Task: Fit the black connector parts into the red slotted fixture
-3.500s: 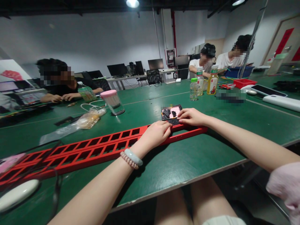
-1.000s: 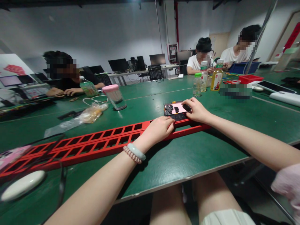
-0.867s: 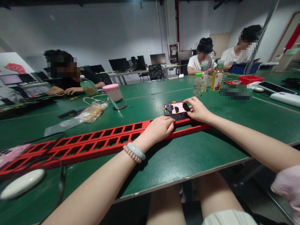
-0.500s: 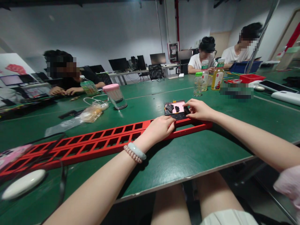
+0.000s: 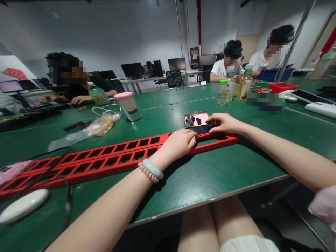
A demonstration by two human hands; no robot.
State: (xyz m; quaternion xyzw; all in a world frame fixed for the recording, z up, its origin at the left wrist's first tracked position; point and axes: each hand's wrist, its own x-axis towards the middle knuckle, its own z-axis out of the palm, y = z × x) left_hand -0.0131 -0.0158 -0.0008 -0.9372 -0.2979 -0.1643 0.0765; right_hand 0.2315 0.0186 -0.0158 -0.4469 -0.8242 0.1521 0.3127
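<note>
A shallow box (image 5: 203, 117) with a pink inside lies open on the green table, with loose small black parts (image 5: 190, 121) in it. In front of it a black strip (image 5: 201, 130) with small marks or holes rests at the far edge of a long red slotted frame (image 5: 126, 150). My left hand (image 5: 180, 141) leans over the frame, fingers curled and closed at the strip's left end. My right hand (image 5: 223, 122) is at the strip's right end, thumb and fingers bent around a small black piece (image 5: 210, 125), mostly hidden by the fingertips.
A jar with a pink lid (image 5: 128, 106), a plastic bag (image 5: 91, 131) and drink bottles (image 5: 244, 84) stand or lie beyond the frame. A white oval object (image 5: 25, 205) and black cables are at the near left. Several people sit across the table.
My right hand has shifted slightly, and the black piece at its fingertips shows less and sits lower, nearer the strip. My left hand stays almost in place.
</note>
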